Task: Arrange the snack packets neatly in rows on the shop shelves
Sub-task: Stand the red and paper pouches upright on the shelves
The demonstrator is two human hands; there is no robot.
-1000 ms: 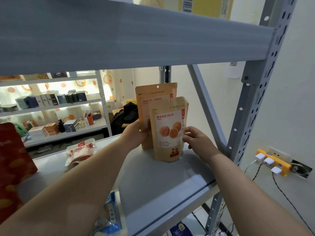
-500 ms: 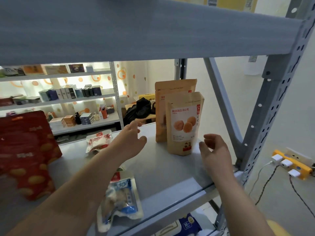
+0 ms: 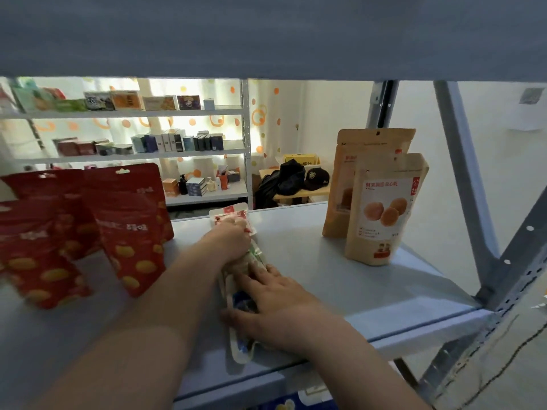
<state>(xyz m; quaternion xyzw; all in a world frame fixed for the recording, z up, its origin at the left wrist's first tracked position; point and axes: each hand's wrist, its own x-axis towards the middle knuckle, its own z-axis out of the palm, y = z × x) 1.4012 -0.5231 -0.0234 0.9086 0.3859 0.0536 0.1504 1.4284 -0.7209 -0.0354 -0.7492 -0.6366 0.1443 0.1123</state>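
Daylight is glowing through an orange-dotted curtain (image 3: pixel 260 117) behind a white rack (image 3: pixel 246 143) holding boxes (image 3: pixel 174 142); dark bags (image 3: pixel 291 176) and a cap (image 3: pixel 316 179) are lying on a wooden table (image 3: pixel 299 196).

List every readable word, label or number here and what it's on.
Nothing reads clearly enough to quote.
Front tan pouch: red Chinese heading, blurred.
Rear tan pouch: red print, blurred.
Red pouches: white characters, blurred.
Red-and-white packet, gripped by the left hand: blurred.
Far shelf boxes: too small.
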